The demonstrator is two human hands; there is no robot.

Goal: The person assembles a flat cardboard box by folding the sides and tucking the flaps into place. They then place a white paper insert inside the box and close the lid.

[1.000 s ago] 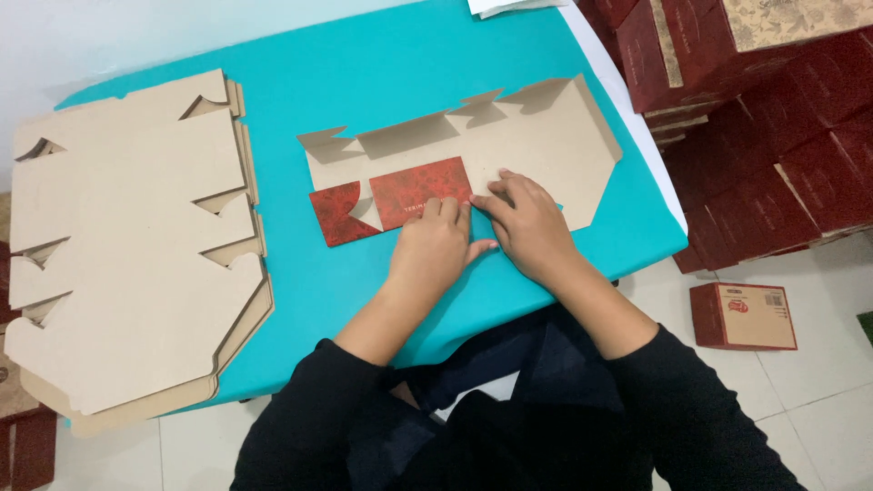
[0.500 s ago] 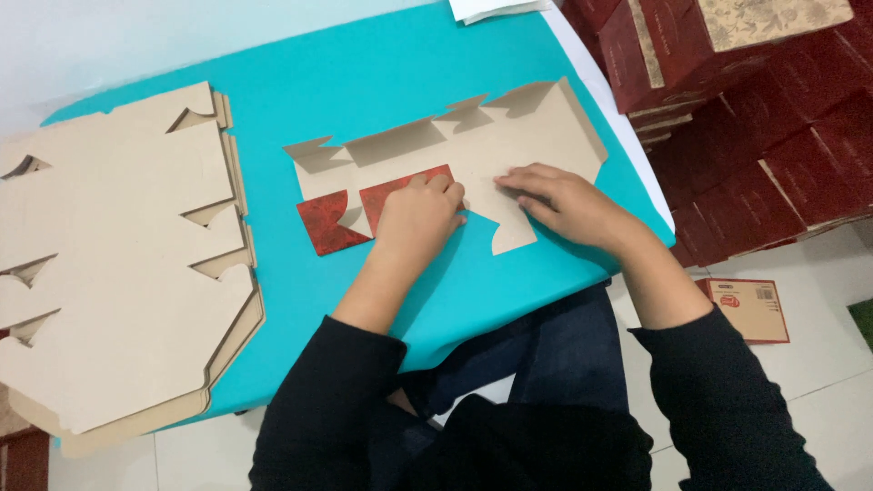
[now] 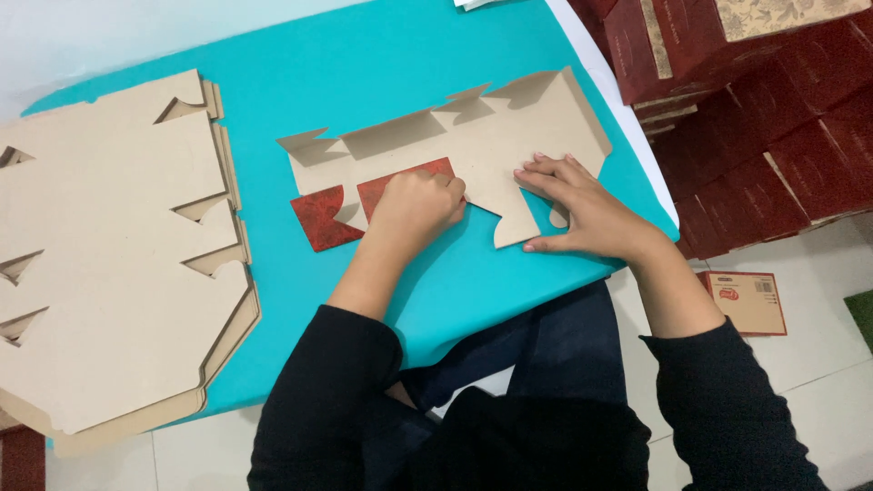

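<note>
A flat cardboard box cutout (image 3: 473,136) lies in the middle of the frame on the blue table (image 3: 364,64). It is brown on the side facing up and dark red with a pattern on the other side. One red flap (image 3: 400,186) is folded over near its lower left.

The left hand (image 3: 416,207) is curled into a loose fist and presses down on that red flap. It grips nothing. The right hand (image 3: 582,205) lies open and flat on the brown card, fingers spread, holding the sheet down.

The cutout looks thin and light. It looks stiff enough to keep its shape, but it should bend along its fold lines. It may slide on the smooth table, so one flat hand on top helps. The best places to take hold look like the edges and the flaps.

A thick stack of the same brown cutouts (image 3: 109,264) sits at the left of the frame. Dark red boxes (image 3: 755,118) are piled at the upper right.
</note>
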